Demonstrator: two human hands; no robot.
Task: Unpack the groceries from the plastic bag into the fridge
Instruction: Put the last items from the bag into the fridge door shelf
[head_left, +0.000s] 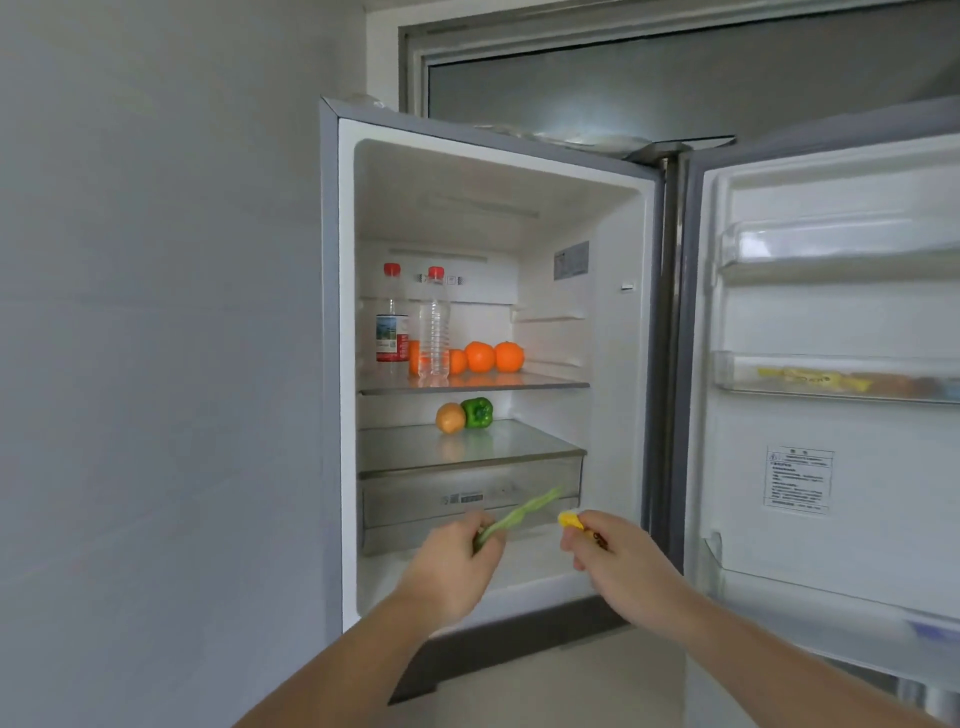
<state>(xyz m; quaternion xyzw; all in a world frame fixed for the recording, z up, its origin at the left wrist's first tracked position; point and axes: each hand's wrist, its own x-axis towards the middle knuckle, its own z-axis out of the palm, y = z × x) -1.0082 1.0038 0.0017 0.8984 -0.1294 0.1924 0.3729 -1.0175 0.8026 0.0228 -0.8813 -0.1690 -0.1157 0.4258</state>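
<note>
Head view looks into an open white fridge (618, 364) set against a grey wall (156, 312), with its door (831, 322) swung out to the right. The left hand (457, 561) reaches toward the lower front of the fridge with its fingers curled round a long, thin, pale green vegetable stalk (524, 512), which slants up and to the right in front of the grey drawer (415, 499) at the bottom of the compartment. The right hand (618, 556), just right of the left one, is closed round a small yellow item (569, 518) whose tip shows past the fingers; what it is cannot be told.

On the upper glass shelf (550, 383) stand 2 clear plastic bottles with red caps: one with a red and white label (391, 317) at the far left, and an unlabelled one (434, 327) just right of it. Beside them lie round orange fruits (493, 356) in a row, some partly behind the unlabelled bottle. On the lower glass shelf (519, 441) a round yellowish-brown fruit or vegetable (450, 418) sits touching a green bell pepper (478, 412) on its right.

A door bin (727, 371) on the right holds flat yellow and brown packets (815, 381), blurred through the plastic. A white printed sticker (799, 479) is on the door's inner face lower down.
</note>
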